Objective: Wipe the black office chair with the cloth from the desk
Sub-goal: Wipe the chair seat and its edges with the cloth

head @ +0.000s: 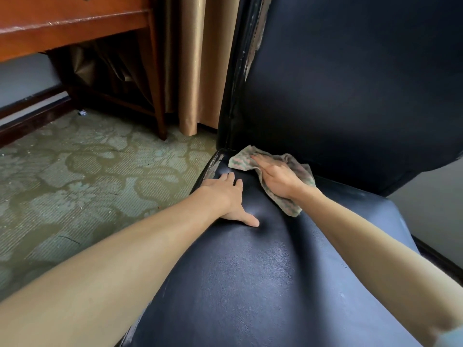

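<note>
The right hand (278,177) presses flat on the cloth (241,161), covering its middle, at the back corner of the black office chair (250,271) seat. The left hand (229,196) rests open just beside it. The backrest (350,83) looks worn at its edge, perhaps peeling. A desk (75,26), a curtain (198,71) and a carpet (75,171) lie to the left.

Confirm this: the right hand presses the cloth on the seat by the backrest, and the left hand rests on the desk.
One error: the left hand rests on the chair seat, beside the cloth, as the head view shows. The right hand does press the cloth by the backrest.
</note>
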`<act>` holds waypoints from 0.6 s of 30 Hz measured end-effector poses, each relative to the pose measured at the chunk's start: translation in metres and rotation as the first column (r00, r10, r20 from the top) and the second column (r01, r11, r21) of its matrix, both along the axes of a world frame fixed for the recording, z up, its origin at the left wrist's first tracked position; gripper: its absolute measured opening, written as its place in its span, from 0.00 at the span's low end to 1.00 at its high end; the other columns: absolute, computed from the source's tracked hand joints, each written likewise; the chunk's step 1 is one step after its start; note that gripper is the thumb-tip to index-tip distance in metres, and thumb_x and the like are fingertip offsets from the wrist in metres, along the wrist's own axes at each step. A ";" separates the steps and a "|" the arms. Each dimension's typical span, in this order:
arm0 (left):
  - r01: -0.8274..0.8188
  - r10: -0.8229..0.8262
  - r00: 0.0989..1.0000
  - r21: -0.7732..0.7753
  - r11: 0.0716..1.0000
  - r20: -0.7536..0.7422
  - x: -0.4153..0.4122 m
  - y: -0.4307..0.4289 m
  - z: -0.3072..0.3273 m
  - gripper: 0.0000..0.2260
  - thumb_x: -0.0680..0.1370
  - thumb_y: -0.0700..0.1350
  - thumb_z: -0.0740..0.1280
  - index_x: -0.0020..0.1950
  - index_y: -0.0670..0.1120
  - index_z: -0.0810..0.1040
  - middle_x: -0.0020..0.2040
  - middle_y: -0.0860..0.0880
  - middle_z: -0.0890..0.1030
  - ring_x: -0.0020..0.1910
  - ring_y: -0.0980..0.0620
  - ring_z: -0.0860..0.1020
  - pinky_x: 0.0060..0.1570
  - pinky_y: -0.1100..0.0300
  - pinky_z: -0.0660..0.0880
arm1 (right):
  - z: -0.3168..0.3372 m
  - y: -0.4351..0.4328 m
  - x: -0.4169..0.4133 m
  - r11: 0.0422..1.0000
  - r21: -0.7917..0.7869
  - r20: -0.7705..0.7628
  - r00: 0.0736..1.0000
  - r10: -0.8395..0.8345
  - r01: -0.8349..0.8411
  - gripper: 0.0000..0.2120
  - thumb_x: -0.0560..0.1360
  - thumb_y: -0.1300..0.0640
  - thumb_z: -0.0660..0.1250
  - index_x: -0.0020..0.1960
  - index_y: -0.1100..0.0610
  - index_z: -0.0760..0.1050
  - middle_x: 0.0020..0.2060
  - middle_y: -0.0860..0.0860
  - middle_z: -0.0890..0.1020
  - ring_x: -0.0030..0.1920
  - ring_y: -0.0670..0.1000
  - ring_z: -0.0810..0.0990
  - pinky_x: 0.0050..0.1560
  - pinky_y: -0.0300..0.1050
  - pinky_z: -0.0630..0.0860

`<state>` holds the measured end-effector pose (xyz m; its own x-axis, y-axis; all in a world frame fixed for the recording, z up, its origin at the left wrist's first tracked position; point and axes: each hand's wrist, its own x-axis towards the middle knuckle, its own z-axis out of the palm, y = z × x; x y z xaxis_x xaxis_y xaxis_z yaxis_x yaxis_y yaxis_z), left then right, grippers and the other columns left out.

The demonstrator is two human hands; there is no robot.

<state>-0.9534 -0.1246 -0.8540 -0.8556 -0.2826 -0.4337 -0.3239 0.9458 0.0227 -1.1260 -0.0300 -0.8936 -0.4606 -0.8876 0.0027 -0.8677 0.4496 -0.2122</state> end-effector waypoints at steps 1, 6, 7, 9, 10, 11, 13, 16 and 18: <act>0.003 -0.003 1.000 -0.011 1.000 0.006 -0.001 0.000 0.001 0.54 0.67 0.77 0.59 0.80 0.46 0.43 0.80 0.46 0.43 0.78 0.48 0.43 0.72 0.45 0.56 | 0.000 -0.009 0.004 1.000 0.003 -0.008 1.000 0.021 -0.021 0.22 0.84 0.57 0.50 0.78 0.54 0.56 0.77 0.51 0.59 0.77 0.49 0.55 0.76 0.44 0.48; -0.003 0.003 1.000 -0.026 1.000 -0.016 0.001 0.001 -0.002 0.54 0.66 0.77 0.59 0.80 0.45 0.46 0.80 0.45 0.45 0.78 0.47 0.45 0.72 0.44 0.56 | -0.007 -0.044 0.023 0.998 -0.001 -0.044 0.997 0.061 -0.062 0.23 0.84 0.52 0.48 0.78 0.48 0.54 0.77 0.44 0.57 0.77 0.46 0.52 0.74 0.50 0.49; -0.003 0.003 1.000 -0.025 1.000 -0.018 0.001 0.002 -0.002 0.54 0.66 0.78 0.59 0.80 0.46 0.46 0.80 0.46 0.45 0.78 0.47 0.46 0.72 0.44 0.56 | -0.007 -0.040 0.022 0.999 -0.005 -0.028 0.998 0.048 -0.048 0.22 0.84 0.51 0.48 0.78 0.47 0.54 0.77 0.44 0.57 0.77 0.46 0.52 0.74 0.50 0.48; 0.001 -0.001 1.000 -0.037 0.999 -0.008 -0.001 0.003 -0.002 0.55 0.65 0.78 0.59 0.80 0.47 0.45 0.80 0.46 0.45 0.78 0.47 0.46 0.72 0.44 0.57 | -0.008 -0.023 0.019 1.000 -0.020 0.007 1.000 0.003 -0.002 0.22 0.84 0.49 0.47 0.78 0.47 0.54 0.77 0.43 0.57 0.77 0.45 0.52 0.74 0.48 0.46; 0.000 0.000 1.000 -0.047 0.999 0.003 -0.003 0.003 -0.002 0.55 0.65 0.78 0.59 0.80 0.47 0.45 0.80 0.46 0.45 0.78 0.47 0.46 0.71 0.44 0.56 | -0.009 -0.012 0.016 0.999 -0.024 0.020 1.000 -0.022 0.022 0.23 0.84 0.48 0.46 0.78 0.47 0.54 0.77 0.44 0.57 0.77 0.44 0.51 0.75 0.48 0.45; -0.003 0.004 1.000 -0.056 0.998 0.017 -0.005 0.003 0.000 0.55 0.65 0.78 0.59 0.80 0.47 0.44 0.80 0.46 0.45 0.78 0.47 0.46 0.72 0.45 0.56 | -0.009 0.000 0.013 0.998 -0.023 0.033 0.998 -0.050 0.051 0.23 0.84 0.47 0.46 0.78 0.47 0.54 0.77 0.43 0.57 0.77 0.44 0.51 0.75 0.47 0.44; -0.007 0.009 0.999 -0.065 0.998 0.037 -0.006 0.003 0.002 0.54 0.66 0.78 0.59 0.80 0.48 0.44 0.80 0.46 0.44 0.78 0.47 0.46 0.72 0.45 0.55 | -0.007 0.031 0.005 0.992 -0.016 0.040 0.992 -0.121 0.121 0.23 0.84 0.47 0.46 0.78 0.46 0.55 0.77 0.43 0.57 0.77 0.44 0.51 0.75 0.46 0.44; -0.015 0.016 1.000 -0.046 0.999 0.021 -0.003 0.004 0.003 0.53 0.66 0.78 0.59 0.80 0.48 0.45 0.80 0.47 0.45 0.78 0.47 0.48 0.71 0.46 0.57 | -0.007 0.084 -0.010 0.971 -0.043 0.000 0.972 -0.234 0.234 0.22 0.84 0.49 0.48 0.77 0.48 0.58 0.77 0.45 0.58 0.77 0.45 0.53 0.76 0.47 0.46; -0.026 0.026 1.000 -0.010 1.000 0.007 -0.001 0.004 0.002 0.53 0.67 0.77 0.60 0.80 0.49 0.44 0.80 0.49 0.44 0.78 0.48 0.47 0.70 0.45 0.58 | -0.009 0.099 -0.014 0.954 -0.023 -0.026 0.954 -0.298 0.298 0.22 0.83 0.49 0.47 0.77 0.48 0.57 0.77 0.44 0.57 0.77 0.45 0.52 0.76 0.50 0.47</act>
